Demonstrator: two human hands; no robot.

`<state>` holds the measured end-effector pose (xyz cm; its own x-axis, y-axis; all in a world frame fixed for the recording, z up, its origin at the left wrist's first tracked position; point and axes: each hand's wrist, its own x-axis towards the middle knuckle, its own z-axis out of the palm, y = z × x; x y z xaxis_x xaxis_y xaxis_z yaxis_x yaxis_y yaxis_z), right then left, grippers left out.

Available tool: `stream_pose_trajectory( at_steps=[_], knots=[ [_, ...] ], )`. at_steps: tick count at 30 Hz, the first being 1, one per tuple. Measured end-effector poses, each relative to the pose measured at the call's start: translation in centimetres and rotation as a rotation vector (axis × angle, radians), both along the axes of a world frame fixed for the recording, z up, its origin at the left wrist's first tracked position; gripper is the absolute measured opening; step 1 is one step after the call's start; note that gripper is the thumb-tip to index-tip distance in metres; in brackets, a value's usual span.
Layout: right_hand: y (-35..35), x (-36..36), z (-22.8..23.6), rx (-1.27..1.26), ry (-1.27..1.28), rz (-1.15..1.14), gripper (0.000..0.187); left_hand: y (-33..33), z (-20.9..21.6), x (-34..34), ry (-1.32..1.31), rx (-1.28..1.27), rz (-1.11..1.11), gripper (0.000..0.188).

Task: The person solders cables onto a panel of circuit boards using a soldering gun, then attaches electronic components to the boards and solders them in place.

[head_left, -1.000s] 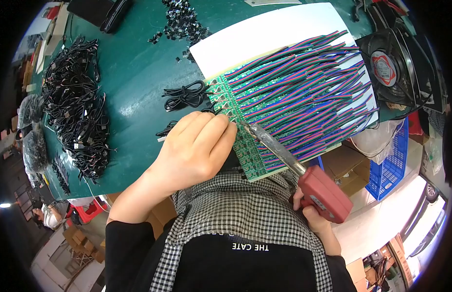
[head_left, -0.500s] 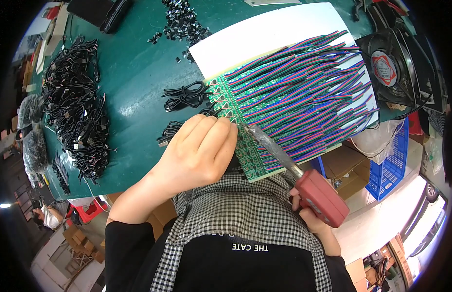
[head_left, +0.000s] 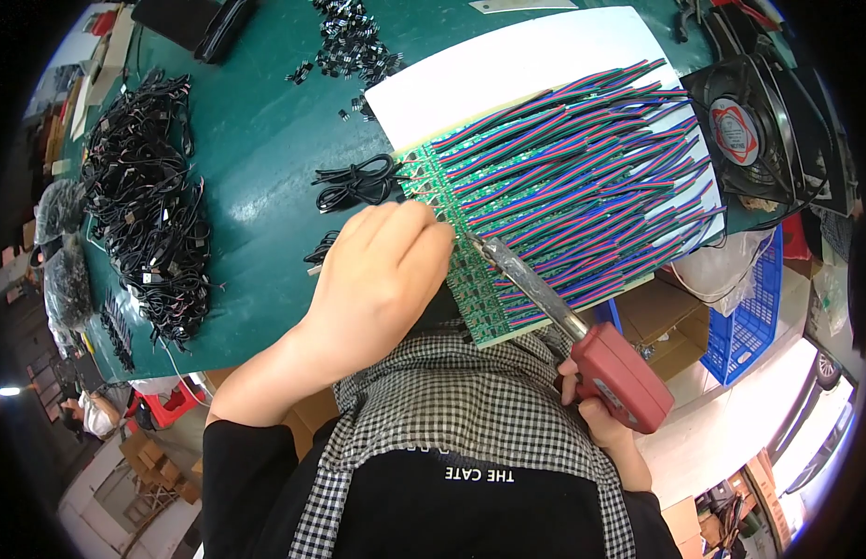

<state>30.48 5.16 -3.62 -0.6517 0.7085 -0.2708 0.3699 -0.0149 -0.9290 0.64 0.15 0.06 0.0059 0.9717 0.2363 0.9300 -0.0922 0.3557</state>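
Note:
A green circuit board panel (head_left: 479, 312) lies tilted on the table, with rows of red, blue, green and black wires (head_left: 582, 177) running right from it. My left hand (head_left: 381, 279) is closed over the panel's left edge, knuckles up. Its fingertips and whatever they pinch are hidden. In my right hand (head_left: 605, 424) is a red-handled soldering iron (head_left: 624, 377), its metal barrel slanting up-left so the tip is at the board beside my left fingers. One tied black cable (head_left: 355, 183) lies beyond my left hand; another cable (head_left: 323, 247) is partly covered by it.
A heap of black USB cables (head_left: 144, 205) covers the table's left side. Small black connectors (head_left: 349, 42) are piled at the back. White sheet (head_left: 517, 70) lies under the panel. A black fan (head_left: 745, 130) stands at the right, above a blue crate (head_left: 750, 317).
My left hand has shifted slightly away from me, its knuckles turning up the board. The soldering iron has moved a little right, its tip still at the board.

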Motion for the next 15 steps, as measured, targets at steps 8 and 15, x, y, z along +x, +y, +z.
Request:
stream_pose_trajectory(
  at_steps=[8, 15],
  knots=[
    [0.0, 0.2, -0.3, 0.071, -0.153, 0.111, 0.040, 1.1, 0.6, 0.5, -0.254, -0.126, 0.193, 0.015],
    [0.3, 0.1, -0.4, 0.135, -0.138, 0.144, 0.045, 1.6, 1.0, 0.3, -0.258, -0.177, 0.172, 0.014]
  ],
)
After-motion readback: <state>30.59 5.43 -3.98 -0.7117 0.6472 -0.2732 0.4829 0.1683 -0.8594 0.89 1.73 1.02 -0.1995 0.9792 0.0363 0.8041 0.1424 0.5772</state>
